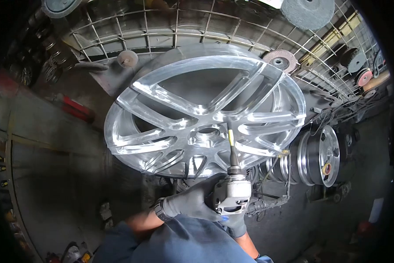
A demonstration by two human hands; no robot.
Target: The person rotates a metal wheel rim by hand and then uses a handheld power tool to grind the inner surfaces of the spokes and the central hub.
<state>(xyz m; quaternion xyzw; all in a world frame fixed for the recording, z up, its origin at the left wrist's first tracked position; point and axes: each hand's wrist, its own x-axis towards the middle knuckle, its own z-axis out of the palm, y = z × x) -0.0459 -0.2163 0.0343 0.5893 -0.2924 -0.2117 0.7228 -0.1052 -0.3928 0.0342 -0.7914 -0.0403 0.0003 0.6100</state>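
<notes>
A large bare-metal alloy wheel (188,127) lies face up in front of me, its paired spokes shiny and the centre bore showing. My left hand (192,200), in a grey glove with a watch (162,209) at the wrist, is closed round the head of a grinder (234,195). Partly hidden beneath the tool's body, my gloved right hand (235,227) grips its rear. The grinder's long spindle, with a yellow band (231,136), points away from me over the hub, its tip beside the spoke roots right of the bore.
Behind the wheel runs a wire mesh rack (176,26) hung with abrasive discs, among them a flap disc (280,60) and a grey wheel (308,11). More polished rims (304,155) stand at the right on a metal frame. A red object (77,108) lies at the left.
</notes>
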